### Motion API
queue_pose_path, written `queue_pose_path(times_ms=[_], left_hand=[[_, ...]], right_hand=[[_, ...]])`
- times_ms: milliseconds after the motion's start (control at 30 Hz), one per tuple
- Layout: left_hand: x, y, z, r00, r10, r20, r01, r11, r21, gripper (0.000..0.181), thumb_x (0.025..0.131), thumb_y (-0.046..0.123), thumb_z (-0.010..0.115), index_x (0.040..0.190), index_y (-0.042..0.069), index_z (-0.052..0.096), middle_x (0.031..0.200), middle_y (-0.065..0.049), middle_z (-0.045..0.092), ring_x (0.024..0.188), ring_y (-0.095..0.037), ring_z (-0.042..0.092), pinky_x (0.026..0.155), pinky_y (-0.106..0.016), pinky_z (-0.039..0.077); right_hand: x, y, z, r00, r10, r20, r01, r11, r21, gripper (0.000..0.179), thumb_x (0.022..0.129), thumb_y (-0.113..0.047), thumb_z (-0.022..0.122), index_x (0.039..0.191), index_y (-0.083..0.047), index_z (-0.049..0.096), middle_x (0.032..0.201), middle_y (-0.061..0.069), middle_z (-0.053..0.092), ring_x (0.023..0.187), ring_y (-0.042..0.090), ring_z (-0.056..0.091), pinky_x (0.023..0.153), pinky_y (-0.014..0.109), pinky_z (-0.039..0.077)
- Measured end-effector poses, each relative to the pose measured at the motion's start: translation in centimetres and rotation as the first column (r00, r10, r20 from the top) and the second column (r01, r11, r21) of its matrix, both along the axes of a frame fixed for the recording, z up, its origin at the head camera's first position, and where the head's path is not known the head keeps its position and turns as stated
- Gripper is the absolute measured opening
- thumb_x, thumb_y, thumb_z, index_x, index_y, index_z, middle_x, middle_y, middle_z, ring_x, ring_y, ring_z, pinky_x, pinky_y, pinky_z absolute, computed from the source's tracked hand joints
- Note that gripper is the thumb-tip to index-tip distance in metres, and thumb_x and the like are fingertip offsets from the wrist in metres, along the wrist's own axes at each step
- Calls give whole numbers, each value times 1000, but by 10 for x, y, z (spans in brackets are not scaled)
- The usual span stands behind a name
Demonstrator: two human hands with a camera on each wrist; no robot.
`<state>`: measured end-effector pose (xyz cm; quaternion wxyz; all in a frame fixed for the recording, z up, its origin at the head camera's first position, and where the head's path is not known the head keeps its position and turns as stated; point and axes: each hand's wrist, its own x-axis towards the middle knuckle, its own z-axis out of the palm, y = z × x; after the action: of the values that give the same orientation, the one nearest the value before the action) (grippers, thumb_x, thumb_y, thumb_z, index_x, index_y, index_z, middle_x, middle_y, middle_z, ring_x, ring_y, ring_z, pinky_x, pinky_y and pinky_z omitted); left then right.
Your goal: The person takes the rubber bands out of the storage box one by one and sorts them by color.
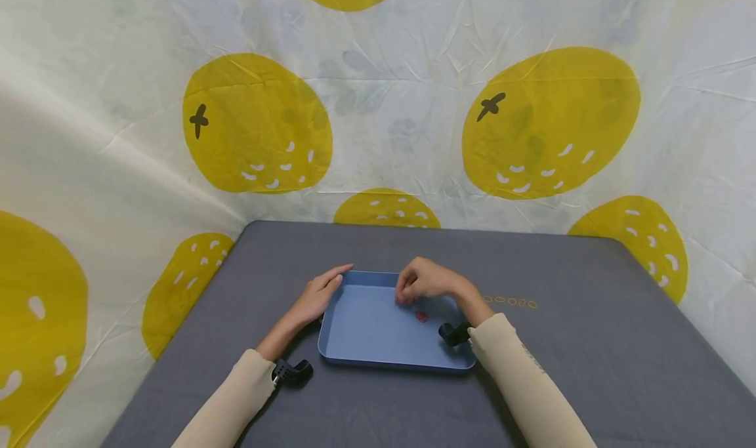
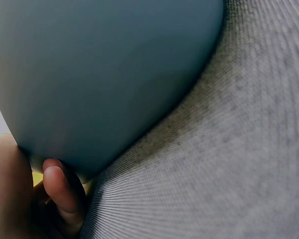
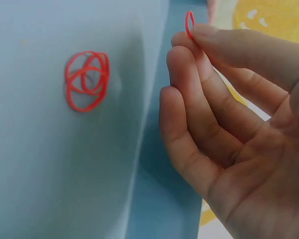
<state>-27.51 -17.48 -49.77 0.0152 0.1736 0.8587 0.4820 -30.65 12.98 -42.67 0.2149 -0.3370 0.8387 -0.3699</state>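
A shallow blue tray [image 1: 378, 343] lies on the grey table. My left hand [image 1: 315, 300] holds its left side near the far corner, index finger stretched along the rim; in the left wrist view, bent fingers [image 2: 60, 189] touch the tray's edge. Above the tray's far part, my right hand [image 1: 426, 279] pinches a thin red rubber band [image 3: 189, 24] between thumb and forefinger. A small cluster of overlapping red rubber bands [image 3: 87, 82] lies on the tray floor, just below that hand.
To the right of the tray, several orange-yellow rubber bands [image 1: 510, 301] lie in a row on the grey tabletop [image 1: 590, 356]. A white curtain with yellow fruit prints [image 1: 401, 140] hangs behind the table and along its sides.
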Motion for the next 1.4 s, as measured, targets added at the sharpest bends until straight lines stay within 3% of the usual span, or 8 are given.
queue_pose_path(times_ms=[200, 333, 567, 733, 900, 1133, 1300, 1400], left_hand=[[0, 0, -1, 1000, 4, -1, -4, 1000, -1, 44, 114, 34, 39, 154, 24, 51, 158, -9, 51, 130, -32, 57, 104, -51, 46], [-1, 1, -2, 1000, 11, 9, -11, 1000, -3, 43, 114, 35, 39, 154, 27, 52, 157, -6, 52, 128, -30, 57, 102, -47, 46], [0, 0, -3, 1000, 7, 10, -7, 1000, 0, 43, 114, 35, 40, 154, 27, 51, 158, -7, 51, 132, -31, 56, 102, -51, 47], [-1, -1, -4, 1000, -3, 17, 3, 1000, 8, 43, 114, 35, 39, 154, 27, 51, 160, -7, 49, 140, -31, 51, 111, -54, 41], [-3, -1, -4, 1000, -6, 13, 5, 1000, 19, 42, 114, 33, 40, 154, 26, 51, 160, -7, 49, 146, -32, 47, 116, -58, 37], [-4, 0, -4, 1000, -9, 9, 9, 1000, 16, 42, 114, 31, 40, 154, 24, 52, 160, -7, 49, 150, -32, 43, 120, -58, 34], [-4, -1, -4, 1000, -4, 2, 4, 1000, 14, 43, 113, 34, 40, 153, 25, 52, 159, -7, 50, 143, -31, 50, 115, -55, 39], [-3, -1, -4, 1000, 2, 6, -2, 1000, 11, 43, 113, 35, 40, 153, 27, 52, 159, -7, 51, 135, -32, 54, 104, -50, 46]], right_hand=[[3, 7, 6, 1000, -28, 12, 29, 998, -50, 12, 95, -8, 73, 95, 1, 80, 87, 12, 78, 76, 25, 71, 75, 43, 60], [5, 13, 6, 1000, -29, 5, 29, 996, -84, 13, 95, -9, 73, 96, 3, 79, 88, 13, 78, 77, 23, 70, 77, 43, 60], [11, 25, 8, 999, -35, -17, 33, 991, -133, 13, 96, -8, 72, 97, 4, 78, 91, 21, 77, 85, 45, 70, 81, 51, 59], [18, 39, 13, 995, -98, -16, 95, 986, -136, 14, 96, -11, 73, 99, 2, 79, 94, 18, 78, 89, 44, 71, 82, 45, 59], [22, 56, 20, 989, -149, -22, 145, 980, -137, 15, 96, -13, 73, 100, 1, 79, 95, 17, 78, 91, 44, 70, 82, 47, 58], [33, 79, 28, 979, -203, -22, 198, 972, -129, 15, 96, -13, 74, 100, 1, 78, 96, 19, 77, 87, 31, 72, 82, 40, 60], [41, 95, 34, 969, -246, -6, 244, 961, -127, 16, 95, -14, 75, 102, 0, 78, 95, 14, 78, 92, 31, 75, 85, 41, 60], [43, 105, 35, 964, -265, -13, 262, 958, -117, 19, 95, -16, 75, 104, 1, 77, 97, 17, 78, 95, 34, 75, 87, 42, 60]])
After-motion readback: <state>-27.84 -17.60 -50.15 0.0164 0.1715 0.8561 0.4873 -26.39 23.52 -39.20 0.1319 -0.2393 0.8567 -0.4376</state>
